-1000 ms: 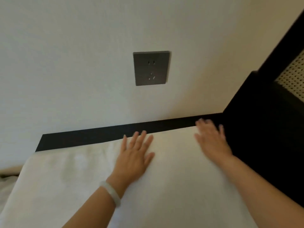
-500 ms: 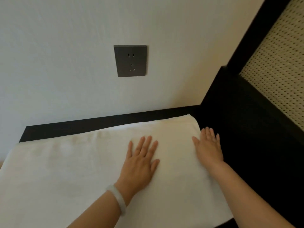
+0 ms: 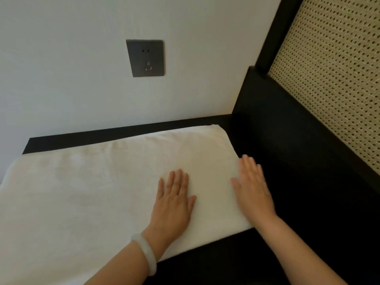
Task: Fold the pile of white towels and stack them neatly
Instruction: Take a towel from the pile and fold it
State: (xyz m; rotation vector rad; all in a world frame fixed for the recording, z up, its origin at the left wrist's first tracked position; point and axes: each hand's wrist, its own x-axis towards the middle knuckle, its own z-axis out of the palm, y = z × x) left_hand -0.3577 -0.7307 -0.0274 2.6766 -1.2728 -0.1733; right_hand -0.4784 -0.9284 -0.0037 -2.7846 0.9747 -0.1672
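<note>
White towel (image 3: 92, 192) under both palms: left grip (image 3: 173, 204) flat, fingers straight, pressing near its right end; right grip (image 3: 253, 190), blurred, open-fingered on the edge. Towel lies spread across the dark surface (image 3: 205, 262), wall socket (image 3: 145, 58) above.

A pale wall (image 3: 61, 79) bears a dark socket (image 3: 145, 58) above a black table (image 3: 102, 134), beside a cane headboard (image 3: 333, 79).

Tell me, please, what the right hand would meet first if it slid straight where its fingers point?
Probably the wall, after the right hand skims along the towel edge; depth is unclear.
</note>
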